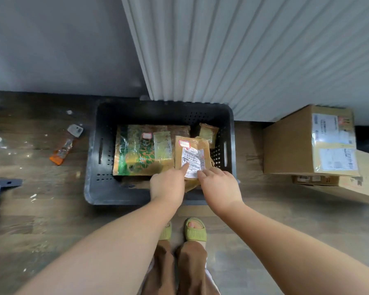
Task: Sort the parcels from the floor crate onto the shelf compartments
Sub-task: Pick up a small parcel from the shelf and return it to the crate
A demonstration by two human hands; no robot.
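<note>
Black perforated plastic crate (94, 167) is sitting mid-frame on the wooden floor (51, 220), holding a large green-patterned taped parcel (136, 152). Over its right half, a small white-labelled brown paper parcel (191, 156) is leaning up, with the left hand (167, 186) and right hand (219, 188) both pinching its near edge.

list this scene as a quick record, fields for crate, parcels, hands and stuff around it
crate: black crate on the floor, parcels inside
held: small brown parcel with white label, at the crate's right side
hands: left hand grips its lower edge, thumb on the label; right hand pinches the label's lower corner
other parcels: green-patterned parcel lying flat; small tan packet at back right
around: cardboard box right of the crate; orange-and-grey item on the floor left of it
</note>
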